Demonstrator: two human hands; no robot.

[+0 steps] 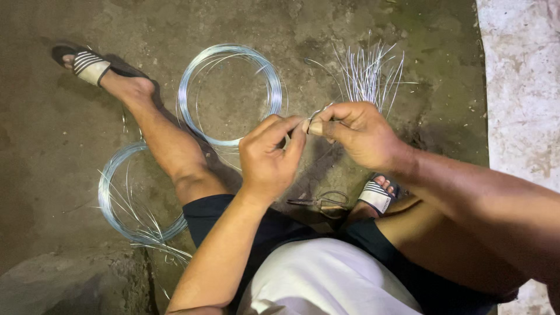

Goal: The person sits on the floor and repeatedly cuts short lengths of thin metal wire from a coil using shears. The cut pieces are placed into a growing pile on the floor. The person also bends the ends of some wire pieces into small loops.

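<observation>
I see my left hand [269, 156] and right hand [357, 133] pinching one thin wire piece [319, 112] between fingertips — just beside the wire coil [230, 93], with scissors [321, 202] nearer me on the floor.

Seated on floor [52, 151], legs spread. Left hand [269, 157] and right hand [359, 134] meeting at centre above floor, fingertips touching, pinching short wire piece [318, 114] between them. Wire coil [230, 93] on floor beyond left hand, just right of left shin. Second wire coil [131, 198] on floor left of left knee. Bundle of cut wires [370, 73] behind right hand. Pliers [321, 202] on floor below hands, between legs, just left of right sandal [378, 195]. Left sandal [87, 64] far left, well apart. Raised slab [522, 87] along right edge.
</observation>
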